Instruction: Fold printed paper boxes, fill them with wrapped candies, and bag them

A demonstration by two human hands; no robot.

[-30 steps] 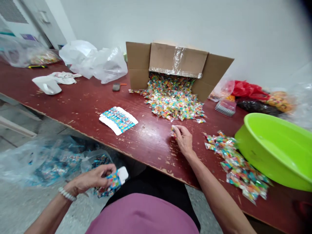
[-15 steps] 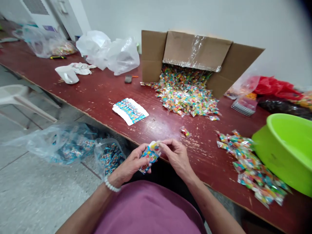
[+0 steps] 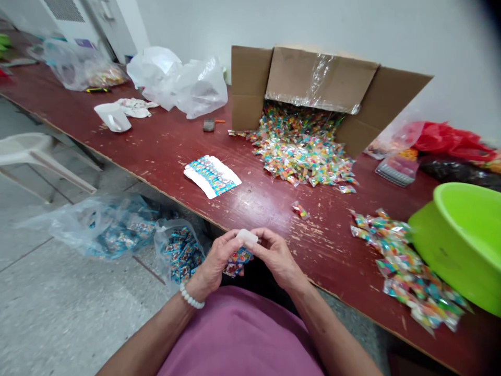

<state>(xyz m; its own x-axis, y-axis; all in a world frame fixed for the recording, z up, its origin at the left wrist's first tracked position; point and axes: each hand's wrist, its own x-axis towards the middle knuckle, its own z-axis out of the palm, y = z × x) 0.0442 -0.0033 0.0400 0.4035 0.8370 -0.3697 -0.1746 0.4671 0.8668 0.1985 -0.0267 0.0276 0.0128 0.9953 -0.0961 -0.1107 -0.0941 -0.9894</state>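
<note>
A small blue printed packet (image 3: 239,256) with a white flap at its top is between my hands, just off the table's front edge. My left hand (image 3: 219,258), with a beaded bracelet at the wrist, is closed on the packet, thumb on the white flap. My right hand (image 3: 274,255) pinches the flap's other side. Beyond them on the red table (image 3: 164,156) lies a fanned stack of flat printed packets (image 3: 213,176). One wrapped candy (image 3: 300,210) rests to the right of the stack.
An open cardboard box (image 3: 319,78) spills wrapped candies (image 3: 309,156) at the back. More candies (image 3: 407,266) lie beside a green basin (image 3: 465,245) at the right. Plastic bags (image 3: 199,89) stand back left. Bags of blue packets (image 3: 182,253) sit below the table edge; a white stool (image 3: 27,149) stands left.
The packet's white flap now faces up, folded over its top between both thumbs. My right fingers have shifted from the packet's top to the flap's side. The view has moved slightly.
</note>
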